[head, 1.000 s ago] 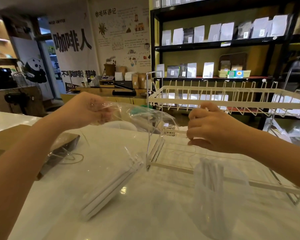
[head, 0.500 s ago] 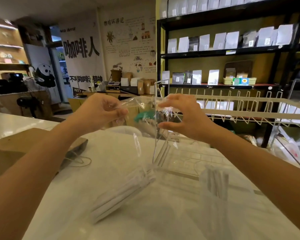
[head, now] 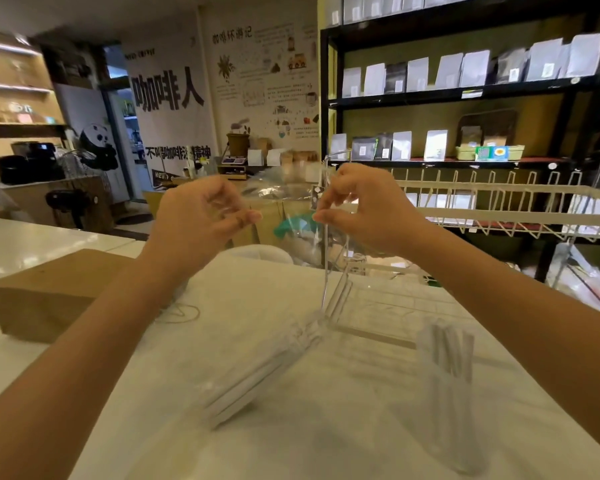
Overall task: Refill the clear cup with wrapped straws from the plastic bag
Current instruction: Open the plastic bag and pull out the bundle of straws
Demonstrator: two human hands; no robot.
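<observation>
On the white counter (head: 326,427), we see the clear cup (head: 447,393) with wrapped straws (head: 452,355) right of the plastic bag (head: 278,341). Our left hand (head: 201,223) and right hand (head: 364,209) pinch its top edge. Behind it: wire rack (head: 499,209), dark shelves (head: 465,91), wall posters (head: 174,98).

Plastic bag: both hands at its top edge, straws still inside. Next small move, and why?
Probably pull the two hands apart to open the mouth. The left hand and right hand each pinch the top of the plastic bag held above the counter, while the wrapped straws sag in its bottom. The clear cup holds only a few straws.
</observation>
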